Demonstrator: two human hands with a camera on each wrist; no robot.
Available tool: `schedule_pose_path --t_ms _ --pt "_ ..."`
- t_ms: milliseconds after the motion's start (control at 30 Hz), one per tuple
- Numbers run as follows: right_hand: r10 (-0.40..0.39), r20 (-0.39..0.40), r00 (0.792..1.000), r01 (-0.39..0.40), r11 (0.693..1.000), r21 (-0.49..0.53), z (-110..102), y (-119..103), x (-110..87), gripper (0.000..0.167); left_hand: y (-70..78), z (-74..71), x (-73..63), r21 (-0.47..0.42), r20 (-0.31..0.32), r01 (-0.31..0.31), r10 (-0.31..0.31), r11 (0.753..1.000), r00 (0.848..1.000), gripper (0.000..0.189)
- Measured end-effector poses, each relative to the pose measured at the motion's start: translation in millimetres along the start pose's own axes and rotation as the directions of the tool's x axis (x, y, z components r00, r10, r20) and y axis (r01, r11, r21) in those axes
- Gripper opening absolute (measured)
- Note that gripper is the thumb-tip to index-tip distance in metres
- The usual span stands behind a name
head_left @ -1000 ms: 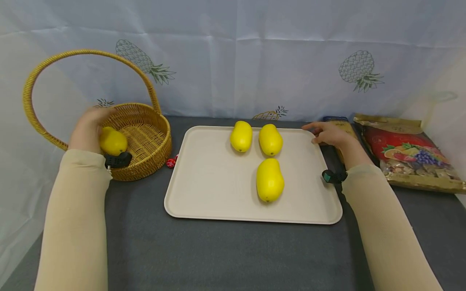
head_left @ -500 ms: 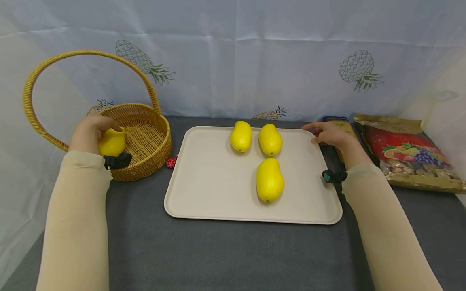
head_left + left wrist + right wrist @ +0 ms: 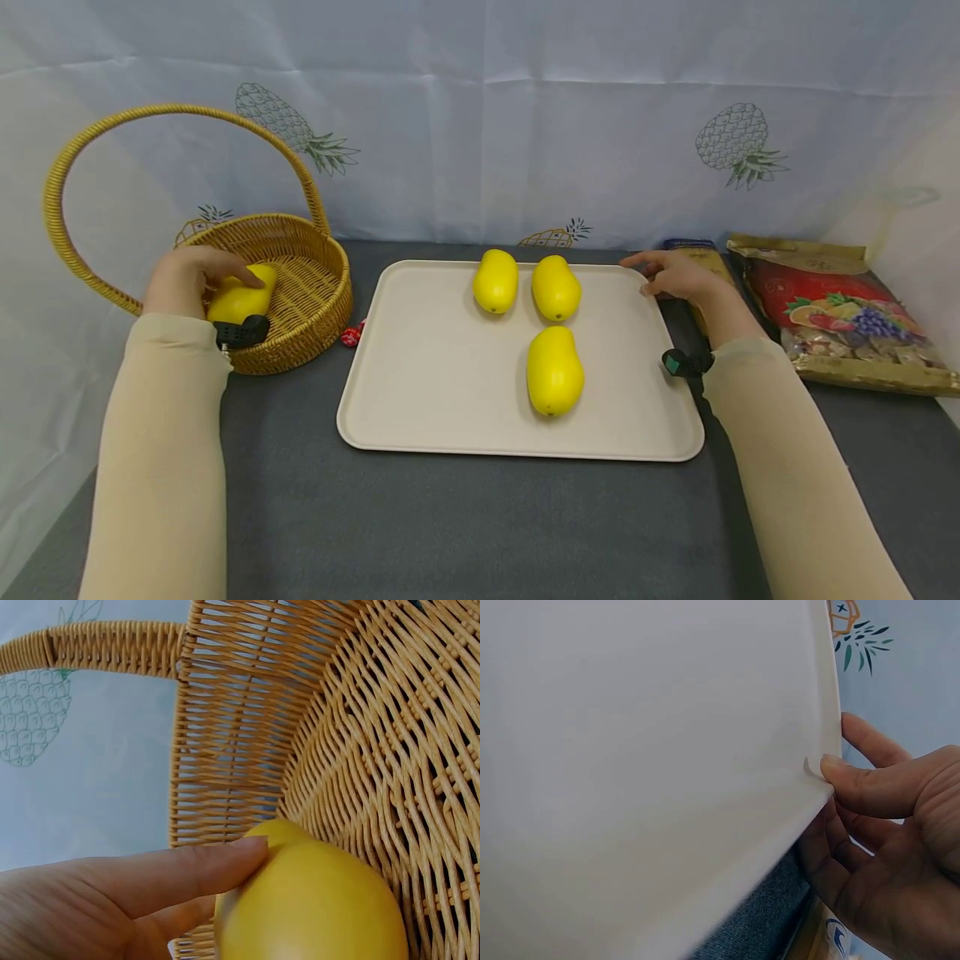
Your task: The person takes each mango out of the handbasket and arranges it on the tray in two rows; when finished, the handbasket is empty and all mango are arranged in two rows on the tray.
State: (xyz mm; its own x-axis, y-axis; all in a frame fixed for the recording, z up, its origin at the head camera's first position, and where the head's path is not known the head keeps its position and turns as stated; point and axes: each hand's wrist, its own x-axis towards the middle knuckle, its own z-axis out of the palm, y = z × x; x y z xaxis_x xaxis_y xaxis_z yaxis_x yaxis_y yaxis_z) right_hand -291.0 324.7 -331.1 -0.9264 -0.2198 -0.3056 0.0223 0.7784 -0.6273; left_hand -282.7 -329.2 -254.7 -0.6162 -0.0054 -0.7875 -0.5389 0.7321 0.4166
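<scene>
Inside the left part of the wicker basket [image 3: 311, 321], my left hand [image 3: 197, 275] holds a yellow mango [image 3: 238, 304]. The left wrist view shows the thumb on the mango [image 3: 315, 907], close to the woven wall; the other fingers are mostly hidden behind it. My right hand [image 3: 675, 275] is at the far right corner of the beige tray [image 3: 435, 375]. Seen from the right wrist, its thumb [image 3: 862, 784] pinches the rim with fingers below and outside. On the tray lie a far left mango [image 3: 496, 282], a far right mango [image 3: 557, 288] and a nearer mango [image 3: 555, 372].
The basket's tall handle [image 3: 183, 110] arches above my left hand. A small red wrapped item [image 3: 351, 336] lies between basket and tray. Right of the tray are a red and gold food bag [image 3: 855, 308] and a narrower yellow packet [image 3: 708, 260]. A pineapple-print cloth [image 3: 480, 150] hangs behind.
My left hand has lowered within the basket, and the mango in it has turned and shifted slightly right. My right hand stays at the tray corner; the mangoes on the tray have not moved.
</scene>
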Motion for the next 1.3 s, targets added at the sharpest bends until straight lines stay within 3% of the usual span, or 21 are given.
schedule_pose_path --t_ms 433,600,767,933,1233,1300 --pt "-0.007 0.003 1.000 0.007 1.000 0.003 1.4 0.6 1.4 0.058 -0.9 1.7 1.5 -0.080 -0.011 0.023 -0.024 0.997 1.000 0.104" --pt "-0.005 0.007 1.000 0.005 1.000 0.011 1.8 0.4 2.7 0.059 3.8 0.6 -0.1 -0.085 -0.049 -0.110 0.107 0.990 0.993 0.103" --pt "-0.001 0.014 1.000 0.000 1.000 0.017 -0.4 -0.6 1.3 0.057 18.6 0.6 -8.6 -0.048 -0.062 -0.268 0.265 0.962 0.962 0.103" --pt "0.016 0.036 0.999 -0.017 1.000 0.020 -2.8 -1.9 -0.4 0.058 38.0 6.5 -21.4 -0.007 -0.053 -0.370 0.369 0.929 0.928 0.098" --pt "0.034 0.042 0.999 -0.035 0.999 0.018 -3.6 1.2 -4.7 0.058 81.1 52.3 -46.7 0.003 -0.013 -0.507 0.507 0.862 0.862 0.085" --pt "0.032 0.038 0.999 -0.032 0.999 0.011 -3.2 1.8 -5.4 0.058 90.0 64.4 -53.2 0.008 -0.006 -0.523 0.523 0.853 0.853 0.085"
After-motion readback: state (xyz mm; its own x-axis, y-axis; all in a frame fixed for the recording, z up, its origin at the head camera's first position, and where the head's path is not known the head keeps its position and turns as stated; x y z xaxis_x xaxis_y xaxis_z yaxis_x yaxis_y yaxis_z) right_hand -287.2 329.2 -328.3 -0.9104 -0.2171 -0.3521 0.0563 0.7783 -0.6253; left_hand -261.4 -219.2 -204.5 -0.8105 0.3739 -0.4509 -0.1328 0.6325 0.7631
